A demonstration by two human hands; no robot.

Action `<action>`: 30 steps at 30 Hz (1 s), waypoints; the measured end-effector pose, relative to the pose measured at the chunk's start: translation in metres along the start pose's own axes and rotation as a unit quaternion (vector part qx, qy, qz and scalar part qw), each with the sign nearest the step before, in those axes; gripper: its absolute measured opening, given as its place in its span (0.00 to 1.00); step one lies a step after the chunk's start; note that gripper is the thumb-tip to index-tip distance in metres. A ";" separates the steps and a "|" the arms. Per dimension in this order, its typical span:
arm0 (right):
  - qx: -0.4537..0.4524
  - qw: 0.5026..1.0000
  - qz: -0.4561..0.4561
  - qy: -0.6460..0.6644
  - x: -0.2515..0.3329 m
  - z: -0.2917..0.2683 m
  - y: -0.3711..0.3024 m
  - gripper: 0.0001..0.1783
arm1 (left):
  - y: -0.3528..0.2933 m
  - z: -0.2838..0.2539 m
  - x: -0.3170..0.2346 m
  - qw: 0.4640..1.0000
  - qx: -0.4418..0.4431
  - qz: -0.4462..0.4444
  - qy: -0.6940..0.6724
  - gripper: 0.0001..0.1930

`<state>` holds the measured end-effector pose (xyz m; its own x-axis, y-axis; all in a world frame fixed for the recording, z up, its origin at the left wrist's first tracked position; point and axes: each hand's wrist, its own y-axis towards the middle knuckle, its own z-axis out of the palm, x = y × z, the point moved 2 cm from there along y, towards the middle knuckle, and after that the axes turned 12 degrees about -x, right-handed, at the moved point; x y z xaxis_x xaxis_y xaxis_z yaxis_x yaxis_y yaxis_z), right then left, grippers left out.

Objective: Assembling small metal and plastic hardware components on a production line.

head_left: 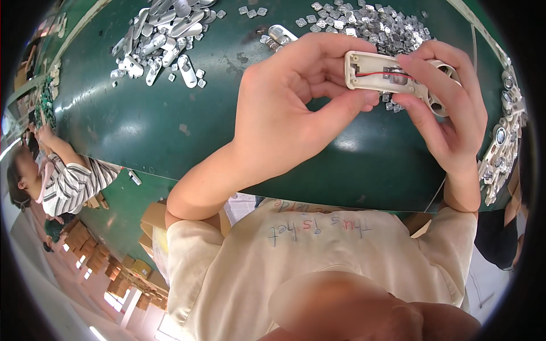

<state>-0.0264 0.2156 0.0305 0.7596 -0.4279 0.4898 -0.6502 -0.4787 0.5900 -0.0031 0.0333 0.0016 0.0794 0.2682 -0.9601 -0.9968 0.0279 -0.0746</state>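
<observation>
Above the green table, both my hands hold an open white plastic housing [375, 86], long and narrow with a round ring at its right end. A red wire and small metal parts show inside its hollow. My left hand [284, 113] grips the left end, thumb below and fingers behind. Around the ring end, my right hand [458, 108] is closed, with its index finger on the upper edge near the wire and its thumb beneath. Small square silver pieces [392, 28] lie heaped behind the housing. Close behind my left hand is a shiny oval metal piece [280, 33].
A pile of long, rounded silver covers [165, 37] lies at the far left of the green table [136, 128]. Several white housings [499, 136] line the right edge. Another person in a striped top [79, 182] works at the left; cardboard boxes [153, 219] stand beside my seat.
</observation>
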 end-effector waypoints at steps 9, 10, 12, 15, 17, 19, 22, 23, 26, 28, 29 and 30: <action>0.008 1.000 -0.027 -0.008 0.000 0.008 -0.007 0.23 | 0.001 -0.003 0.001 0.996 -0.036 -0.075 -0.025 0.13; 0.002 1.000 -0.028 -0.004 -0.001 0.010 -0.010 0.24 | 0.001 -0.001 0.002 0.997 -0.044 -0.065 -0.015 0.12; -0.010 0.987 0.104 0.122 -0.001 0.014 -0.013 0.23 | -0.001 0.001 0.001 0.998 -0.058 -0.028 0.027 0.11; 0.011 0.926 0.270 0.262 -0.002 0.012 -0.018 0.19 | -0.004 0.005 0.003 0.994 -0.081 0.020 0.076 0.10; 0.020 0.910 0.349 0.223 0.003 0.012 -0.020 0.17 | -0.005 0.006 0.006 0.992 -0.091 0.032 0.085 0.09; 0.011 0.924 0.317 0.212 0.001 0.012 -0.023 0.16 | -0.005 0.006 0.011 0.982 -0.109 0.088 0.130 0.10; -0.009 0.960 0.216 0.177 0.000 0.014 -0.022 0.15 | -0.003 -0.003 0.013 0.927 -0.026 0.237 0.291 0.09; -0.020 0.977 0.145 0.153 0.001 0.015 -0.021 0.16 | -0.003 -0.004 0.013 0.927 -0.026 0.235 0.290 0.09; -0.025 0.985 0.067 0.154 -0.001 0.017 -0.009 0.14 | -0.003 -0.010 0.009 0.886 -0.029 0.354 0.298 0.10; -0.002 0.961 0.236 0.144 -0.010 0.023 0.007 0.13 | 0.007 -0.015 0.005 0.898 -0.099 0.311 0.294 0.10; 0.026 0.942 0.334 0.037 -0.028 0.024 0.020 0.14 | 0.010 -0.021 -0.004 0.891 -0.130 0.286 0.326 0.09; -0.058 0.951 0.302 0.034 -0.074 0.028 0.028 0.14 | 0.015 -0.018 -0.030 0.919 -0.146 0.145 0.337 0.28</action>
<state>-0.1016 0.2119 -0.0073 0.2505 -0.5456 0.7998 -0.9648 -0.0723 0.2528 -0.0205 0.0086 0.0249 -0.1147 -0.4355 -0.8929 -0.9426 -0.2360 0.2362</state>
